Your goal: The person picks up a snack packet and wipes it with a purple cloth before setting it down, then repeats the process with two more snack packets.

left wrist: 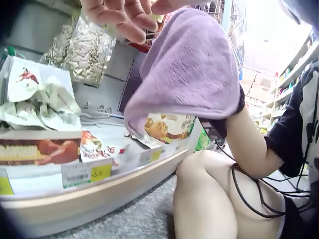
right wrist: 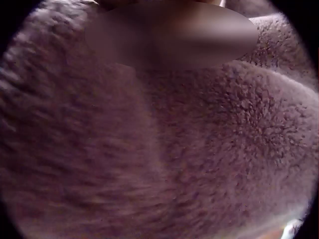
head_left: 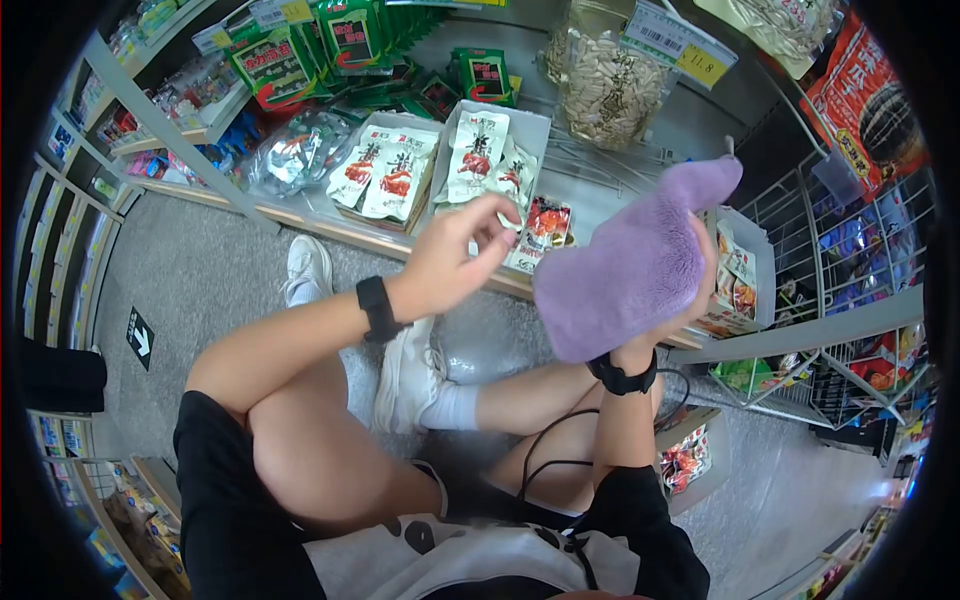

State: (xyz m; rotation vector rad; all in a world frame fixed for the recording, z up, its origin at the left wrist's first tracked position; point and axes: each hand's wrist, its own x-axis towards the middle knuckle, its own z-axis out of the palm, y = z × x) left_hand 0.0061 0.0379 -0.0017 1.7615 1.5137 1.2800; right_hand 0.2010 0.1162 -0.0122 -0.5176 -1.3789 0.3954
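So the purple plush cloth [head_left: 625, 270] was up in the air, held in the right hand [head_left: 706, 265] over the front of the bottom shelf [head_left: 598, 200]. The fingers I could see there were wrapped behind the cloth. The left hand [head_left: 445, 265] looked loosely bent with nothing in it, its fingertips near the open box [head_left: 537, 150] of white snack pouches [head_left: 478, 150].

How far along? My read is somewhere partway: the cloth was in hand and the shelf within reach, but the cloth wasn't on the shelf surface. Some red packets [head_left: 546, 228] lay loose between the two sets of fingers, outside any box, so I'd guess that patch wasn't sorted. Another open box [head_left: 768, 265] sat just past the right fingers, and a floor box [head_left: 722, 470] of red packets was down beside the right forearm, so putting stock back could be left too. Couldn't tell if any of the surface had been done, tbh.

Hard to make out: the cloth covered most of the right palm and fingertips, so the exact grip was anyone's guess. The right wrist view was basically all dark fuzz with a blurred oval at the top. The left wrist view cut the left hand off at its upper edge, and the cloth blocked part of the shelf behind it.
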